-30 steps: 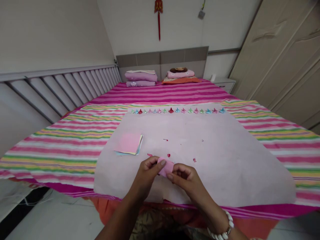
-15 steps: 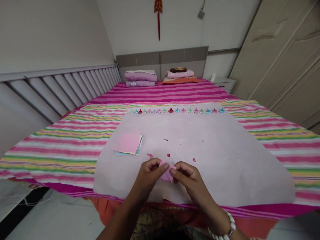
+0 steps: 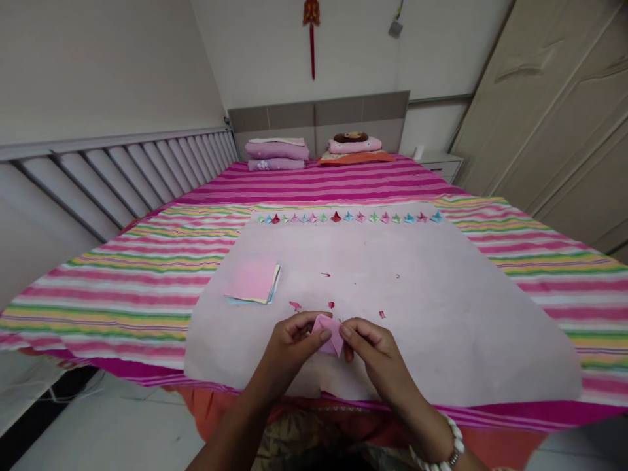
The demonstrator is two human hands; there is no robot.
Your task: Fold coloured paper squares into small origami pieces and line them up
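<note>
A small folded piece of pink paper (image 3: pixel 331 340) is held up between my hands, above the near part of a large pale sheet (image 3: pixel 441 327). My left hand (image 3: pixel 297 343) pinches it at its left side, the thumb lying across its face. At the right edge of the paper, my right hand (image 3: pixel 367 343) grips it between thumb and fingers. Crease lines show on the paper's face. To the left lies a stack of square paper (image 3: pixel 252 280), pink on top with other colours beneath.
A row of small folded paper shapes (image 3: pixel 336 216) in several colours lines the sheet's far edge. Small red marks or scraps (image 3: pixel 295 305) dot the sheet's middle. Folded bedding (image 3: pixel 277 154) is stacked by the headboard, and a railing (image 3: pixel 122 170) runs along the left.
My right thumb has moved from the paper's face to its right edge, uncovering more of the creased face. My left hand keeps its hold, almost unmoved.
</note>
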